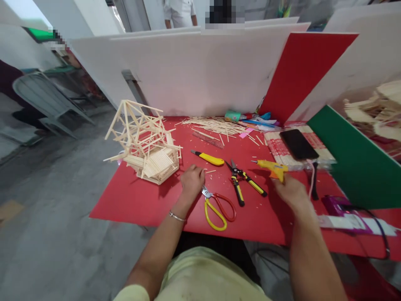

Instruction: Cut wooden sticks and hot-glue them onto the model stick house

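My right hand [290,193] is wrapped round the handle of a yellow hot glue gun [273,167], whose nozzle points left over the red table. My left hand [192,180] rests closed on the tabletop, its fingers curled together; what they hold, if anything, is hidden. Just beside it lie scissors [220,204] with one yellow and one red handle, the blade tips hidden by the hand. To the left stands a model of thin wooden sticks [147,146], with an open frame above a planked base. Black-and-yellow pruning shears [246,180] and a yellow cutter knife [209,158] lie between the hands.
Loose sticks [213,125] and a clear ruler [208,139] lie at the back. On packed sticks [272,146] at right sits a phone [299,144]. A power strip [344,222] lies at the right edge. White boards [200,71] wall the back; a person [180,12] stands beyond.
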### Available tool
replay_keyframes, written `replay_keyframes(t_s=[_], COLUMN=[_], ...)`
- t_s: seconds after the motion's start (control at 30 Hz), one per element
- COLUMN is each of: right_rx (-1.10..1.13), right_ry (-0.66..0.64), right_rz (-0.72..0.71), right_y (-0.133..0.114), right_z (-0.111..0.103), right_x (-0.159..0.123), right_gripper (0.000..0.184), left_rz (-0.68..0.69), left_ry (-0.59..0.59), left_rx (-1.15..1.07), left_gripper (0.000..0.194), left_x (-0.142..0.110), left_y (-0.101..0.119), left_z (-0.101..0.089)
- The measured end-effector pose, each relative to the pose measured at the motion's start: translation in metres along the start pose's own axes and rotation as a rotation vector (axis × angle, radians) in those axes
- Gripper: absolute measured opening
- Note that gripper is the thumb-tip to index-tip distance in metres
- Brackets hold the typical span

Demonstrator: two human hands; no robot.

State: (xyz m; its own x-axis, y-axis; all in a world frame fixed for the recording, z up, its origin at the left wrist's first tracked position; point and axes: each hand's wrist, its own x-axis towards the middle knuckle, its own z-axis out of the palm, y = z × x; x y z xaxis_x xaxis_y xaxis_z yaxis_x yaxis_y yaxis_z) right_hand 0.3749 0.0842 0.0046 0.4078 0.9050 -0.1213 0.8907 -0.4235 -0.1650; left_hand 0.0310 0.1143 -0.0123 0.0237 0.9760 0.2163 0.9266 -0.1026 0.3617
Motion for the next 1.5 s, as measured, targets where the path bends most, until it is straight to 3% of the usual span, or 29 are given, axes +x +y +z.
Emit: replay_keyframes(t_s=[0.17, 0.37, 0.43, 0.53, 0.6, 0.7, 0.77, 0.87, 1.1, 1.23, 1.27, 1.4, 1.5], right_rx=[-0.022, -0.084, -0.106, 0.005, 0.17, 0.267, 0.231, 0.135, 0.091, 0.162, 0.215, 0.548, 0.691], right_ry=[-0.03, -0.023, 0.082, 0.304, 0.245, -0.022, -0.123, -0.134, -0.08, -0.094, -0.117, -0.196, -0.23], right_rz=[0.04, 0.055, -0.004, -0.263, -0.458, -0.681, -0.766, -0.813, -0.861, -0.898, -0.931, -1.12, -1.164], right_y=[-0.024, -0.034, -0.045, -0.075, -0.103, -0.149, -0.177, -0.207, -0.23, -0.231, -0.231, -0.231, -0.229], right_z=[0.009, 0.009, 0.004, -0.006, -0.009, -0.002, 0.009, 0.028, 0.055, 0.049, 0.044, 0.024, 0.016], right_x=[0.015, 0.006, -0.006, -0.032, -0.055, -0.088, -0.106, -0.12, -0.114, -0.115, -0.117, -0.123, -0.127], right_gripper=[0.053, 0.057, 0.057, 0.05, 0.04, 0.03, 0.028, 0.026, 0.017, 0.018, 0.019, 0.024, 0.024], left_rz=[0.018, -0.06, -0.09, -0.133, -0.136, -0.122, -0.133, -0.157, -0.182, -0.286, -0.324, -0.504, -0.577], left_ry=[0.054, 0.086, 0.088, 0.096, 0.12, 0.223, 0.27, 0.27, 0.175, 0.228, 0.198, -0.146, -0.209], left_rx=[-0.037, -0.129, -0.185, -0.246, -0.281, -0.351, -0.372, -0.357, -0.343, -0.577, -0.703, -1.295, -1.445], left_gripper=[0.032, 0.027, 0.025, 0.022, 0.021, 0.024, 0.024, 0.023, 0.021, 0.026, 0.021, 0.036, 0.04], left_x=[-0.004, 0.001, 0.002, -0.005, -0.017, -0.042, -0.056, -0.067, -0.068, -0.073, -0.075, -0.082, -0.087], left_y=[-0.01, -0.02, -0.021, -0.023, -0.027, -0.04, -0.05, -0.064, -0.075, -0.073, -0.071, -0.06, -0.056], left_z=[0.006, 0.01, 0.008, -0.001, -0.011, -0.027, -0.036, -0.04, -0.027, -0.036, -0.042, -0.066, -0.078])
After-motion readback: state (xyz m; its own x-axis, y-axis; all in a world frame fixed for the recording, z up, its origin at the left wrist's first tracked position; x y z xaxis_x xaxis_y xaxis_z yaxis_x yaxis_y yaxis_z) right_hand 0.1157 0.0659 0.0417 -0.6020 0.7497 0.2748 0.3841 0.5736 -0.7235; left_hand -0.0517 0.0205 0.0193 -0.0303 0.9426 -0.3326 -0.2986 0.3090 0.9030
